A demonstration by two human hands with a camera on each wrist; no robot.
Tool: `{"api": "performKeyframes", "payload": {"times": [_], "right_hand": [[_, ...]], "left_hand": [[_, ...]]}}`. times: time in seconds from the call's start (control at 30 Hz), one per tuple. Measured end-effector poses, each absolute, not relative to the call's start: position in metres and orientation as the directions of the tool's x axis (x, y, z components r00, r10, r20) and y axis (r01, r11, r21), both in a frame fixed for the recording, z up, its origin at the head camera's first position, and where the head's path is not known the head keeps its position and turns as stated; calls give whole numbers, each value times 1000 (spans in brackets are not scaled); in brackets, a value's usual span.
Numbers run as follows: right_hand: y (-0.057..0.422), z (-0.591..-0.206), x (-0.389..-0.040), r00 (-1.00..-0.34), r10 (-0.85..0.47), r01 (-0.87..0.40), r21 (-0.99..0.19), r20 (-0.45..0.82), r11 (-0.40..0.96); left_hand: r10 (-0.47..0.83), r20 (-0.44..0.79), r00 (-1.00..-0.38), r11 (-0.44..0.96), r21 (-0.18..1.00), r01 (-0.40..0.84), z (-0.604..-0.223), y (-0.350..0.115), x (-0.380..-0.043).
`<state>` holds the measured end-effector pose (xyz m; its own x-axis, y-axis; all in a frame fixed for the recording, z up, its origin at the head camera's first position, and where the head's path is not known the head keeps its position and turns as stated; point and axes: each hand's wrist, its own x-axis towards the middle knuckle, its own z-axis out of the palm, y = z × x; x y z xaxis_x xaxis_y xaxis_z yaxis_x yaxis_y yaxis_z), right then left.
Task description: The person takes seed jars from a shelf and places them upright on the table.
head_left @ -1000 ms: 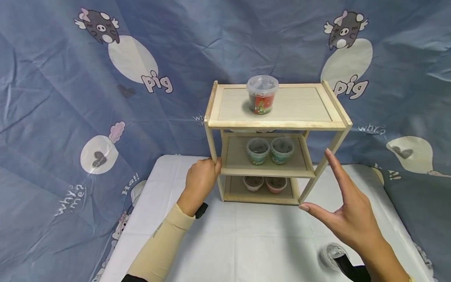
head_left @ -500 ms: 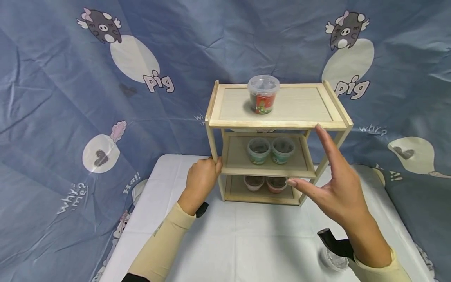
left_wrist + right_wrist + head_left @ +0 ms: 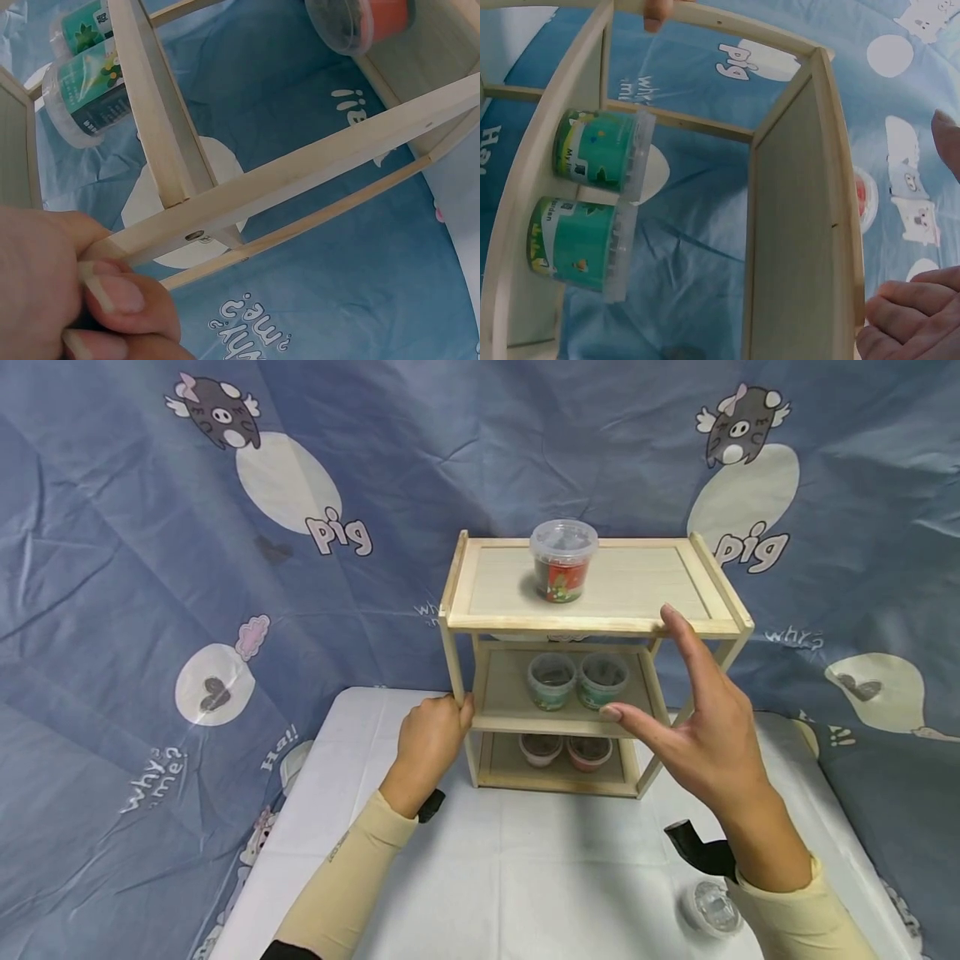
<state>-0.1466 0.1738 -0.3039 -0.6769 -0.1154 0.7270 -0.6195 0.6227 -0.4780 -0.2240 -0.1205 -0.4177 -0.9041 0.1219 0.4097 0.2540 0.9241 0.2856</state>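
Rack (image 3: pixel 652 578) upright on table (image 3: pixel 540 860). Left hand (image 3: pixel 431 739) grips its left front post (image 3: pixel 452 660); right hand (image 3: pixel 708 735), spread and empty, before its right side. Probably light, stiff (tubs (image 3: pixel 552 693) could slide); best held by posts.

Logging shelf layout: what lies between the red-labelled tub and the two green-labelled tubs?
The wooden top shelf, then open space above the green-labelled tubs; the right wrist view shows both.
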Motion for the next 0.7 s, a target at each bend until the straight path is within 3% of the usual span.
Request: {"api": "performKeyframes", "payload": {"times": [0.7], "right_hand": [[168,-281,-173,-649,-85,-601,-441,756,666]], "left_hand": [[126,412,-902,924,281,258,-416,-121,-222]]}}
